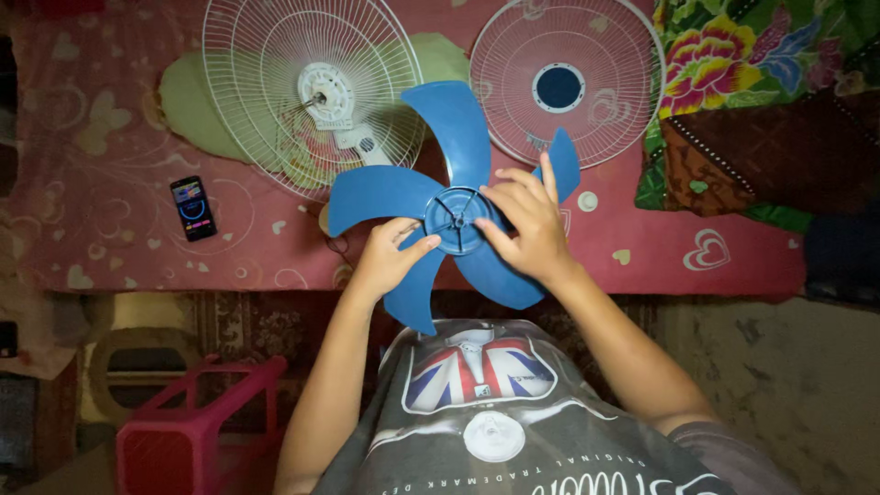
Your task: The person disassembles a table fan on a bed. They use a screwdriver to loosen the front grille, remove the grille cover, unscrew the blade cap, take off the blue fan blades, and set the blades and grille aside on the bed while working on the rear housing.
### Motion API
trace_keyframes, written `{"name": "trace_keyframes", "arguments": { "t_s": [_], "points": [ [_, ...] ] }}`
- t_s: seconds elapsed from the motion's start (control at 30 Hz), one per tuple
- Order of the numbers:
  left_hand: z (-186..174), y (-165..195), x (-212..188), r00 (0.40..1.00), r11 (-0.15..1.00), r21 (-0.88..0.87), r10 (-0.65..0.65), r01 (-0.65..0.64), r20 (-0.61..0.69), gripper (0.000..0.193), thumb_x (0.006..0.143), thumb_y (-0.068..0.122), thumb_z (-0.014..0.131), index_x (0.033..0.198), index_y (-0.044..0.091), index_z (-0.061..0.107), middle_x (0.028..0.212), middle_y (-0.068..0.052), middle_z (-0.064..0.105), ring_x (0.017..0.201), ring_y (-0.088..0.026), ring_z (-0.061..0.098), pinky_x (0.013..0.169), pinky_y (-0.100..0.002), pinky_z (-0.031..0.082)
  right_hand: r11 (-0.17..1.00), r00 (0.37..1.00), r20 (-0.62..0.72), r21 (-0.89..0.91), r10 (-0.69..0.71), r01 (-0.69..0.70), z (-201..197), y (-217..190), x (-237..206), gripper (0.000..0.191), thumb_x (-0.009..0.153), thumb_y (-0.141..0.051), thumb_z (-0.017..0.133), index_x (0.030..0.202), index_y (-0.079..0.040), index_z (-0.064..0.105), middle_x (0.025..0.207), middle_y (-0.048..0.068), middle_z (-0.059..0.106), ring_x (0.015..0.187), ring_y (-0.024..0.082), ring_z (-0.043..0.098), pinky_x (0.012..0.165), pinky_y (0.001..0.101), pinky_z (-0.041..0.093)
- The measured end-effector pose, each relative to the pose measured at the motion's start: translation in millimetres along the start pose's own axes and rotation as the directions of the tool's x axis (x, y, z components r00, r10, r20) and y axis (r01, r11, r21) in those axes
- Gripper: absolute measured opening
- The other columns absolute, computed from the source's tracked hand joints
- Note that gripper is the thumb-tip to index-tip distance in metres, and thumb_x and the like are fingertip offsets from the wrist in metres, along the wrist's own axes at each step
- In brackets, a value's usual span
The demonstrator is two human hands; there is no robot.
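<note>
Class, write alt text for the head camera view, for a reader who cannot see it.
Seen from above, a person holds a blue fan blade with both hands, the left hand and right hand gripping either side of its round hub. Beyond it, on a pink patterned cloth, lie two round white wire fan guards and a phone.

A blue fan blade (454, 197), held up in both hands, blocks the middle of the pink mat (137, 247). Beyond it, two white fan grilles (275, 82) (623, 101) fill the far edge. A phone (192, 208) lies left, with open mat around it. Bare mat also runs right of the hands. A red stool (192, 431) crowds the near left.
</note>
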State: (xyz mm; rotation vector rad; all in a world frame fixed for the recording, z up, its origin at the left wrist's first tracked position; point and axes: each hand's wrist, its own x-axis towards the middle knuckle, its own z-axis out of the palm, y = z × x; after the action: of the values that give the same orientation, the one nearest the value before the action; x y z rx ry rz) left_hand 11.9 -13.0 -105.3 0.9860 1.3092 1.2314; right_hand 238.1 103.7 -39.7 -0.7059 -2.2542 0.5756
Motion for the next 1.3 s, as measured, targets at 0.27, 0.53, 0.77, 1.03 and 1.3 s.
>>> {"name": "trace_keyframes", "arguments": {
  "t_s": [0.27, 0.53, 0.77, 1.03, 1.3],
  "points": [
    [-4, 0, 7, 0.997, 0.997, -0.037, -0.072, 0.073, 0.031, 0.039, 0.091, 0.006, 0.075, 0.127, -0.007, 0.066, 0.128, -0.013, 0.071, 0.123, -0.017, 0.064, 0.111, -0.034, 0.047, 0.996, 0.995, 0.058, 0.033, 0.082, -0.084, 9, 6, 6, 0.027, 0.088, -0.015, 0.078, 0.111, -0.002, 0.074, 0.102, 0.01, 0.07, 0.12, 0.029, 0.063, 0.128, 0.0596, 0.018],
    [8, 19, 2, 0.996, 0.997, 0.011, -0.076, 0.076, 0.035, 0.037, 0.091, 0.006, 0.075, 0.125, -0.005, 0.069, 0.125, -0.013, 0.073, 0.121, -0.018, 0.065, 0.111, -0.034, 0.047, 0.986, 0.986, 0.087, 0.077, 0.142, -0.149, 9, 12, -8, 0.028, 0.088, -0.013, 0.077, 0.113, -0.001, 0.074, 0.109, 0.012, 0.071, 0.12, 0.03, 0.063, 0.128, 0.0585, 0.02],
    [25, 38, -1, 0.999, 0.99, 0.138, -0.034, 0.032, 0.01, 0.032, 0.089, 0.008, 0.077, 0.119, -0.003, 0.071, 0.118, -0.012, 0.075, 0.116, -0.017, 0.068, 0.109, -0.034, 0.05, 0.977, 0.982, 0.093, 0.115, 0.166, -0.177, 7, 21, -20, 0.03, 0.088, -0.011, 0.076, 0.116, -0.001, 0.073, 0.111, 0.012, 0.07, 0.12, 0.03, 0.063, 0.127, 0.0577, 0.022],
    [41, 50, 1, 0.999, 0.985, 0.17, -0.039, 0.036, 0.012, 0.032, 0.089, 0.008, 0.078, 0.117, -0.004, 0.072, 0.114, -0.011, 0.077, 0.11, -0.015, 0.07, 0.103, -0.033, 0.053, 0.974, 0.985, 0.027, 0.143, 0.172, -0.175, -3, 26, -28, 0.028, 0.089, -0.008, 0.075, 0.116, 0.0, 0.072, 0.11, 0.012, 0.07, 0.117, 0.03, 0.064, 0.127, 0.0581, 0.024],
    [44, 46, 9, 0.996, 0.997, 0.076, -0.029, 0.023, 0.081, 0.034, 0.089, 0.005, 0.077, 0.121, -0.005, 0.07, 0.119, -0.012, 0.074, 0.114, -0.016, 0.068, 0.107, -0.033, 0.051, 0.987, 0.99, -0.066, 0.105, 0.127, -0.12, -24, 19, -25, 0.025, 0.088, -0.004, 0.075, 0.113, 0.0, 0.073, 0.105, 0.011, 0.071, 0.114, 0.029, 0.066, 0.128, 0.0596, 0.023]
  ]
}}
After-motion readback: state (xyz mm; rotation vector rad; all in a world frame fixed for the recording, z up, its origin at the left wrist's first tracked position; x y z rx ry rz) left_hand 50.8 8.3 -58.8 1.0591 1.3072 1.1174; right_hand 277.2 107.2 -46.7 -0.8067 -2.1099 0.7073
